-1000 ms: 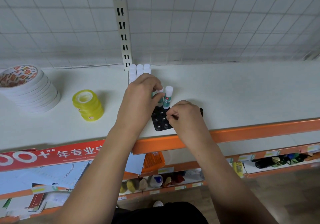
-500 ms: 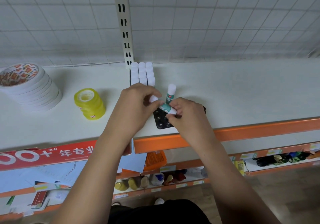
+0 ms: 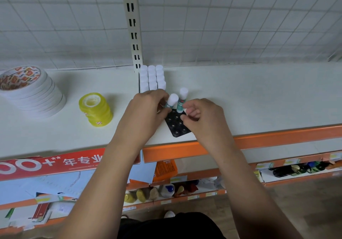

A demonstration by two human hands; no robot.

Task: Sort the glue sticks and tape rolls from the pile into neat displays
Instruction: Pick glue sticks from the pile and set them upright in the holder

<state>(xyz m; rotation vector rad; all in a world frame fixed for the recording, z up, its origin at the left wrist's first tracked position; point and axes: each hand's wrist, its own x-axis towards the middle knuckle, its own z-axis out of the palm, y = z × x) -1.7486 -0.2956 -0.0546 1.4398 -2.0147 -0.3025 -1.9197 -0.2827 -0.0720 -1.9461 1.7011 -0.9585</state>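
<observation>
- Tilted glue stick [image 3: 171, 100]: fingers of your left hand [image 3: 146, 113] are curled round its body, above the black tray's [image 3: 175, 127] far corner.
- Upright glue stick [image 3: 182, 99]: it stands in the tray, just beside your right hand [image 3: 205, 120]. Those fingers are curled; cannot tell whether they hold anything.

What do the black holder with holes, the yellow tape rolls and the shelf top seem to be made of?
The black holder looks like moulded plastic, semi-matte: its round sockets catch highlights. The yellow tape rolls seem to be glossy, translucent plastic film; light glows through the stack. The shelf top is smooth matte white, perhaps painted metal or laminate; unclear which.
</observation>
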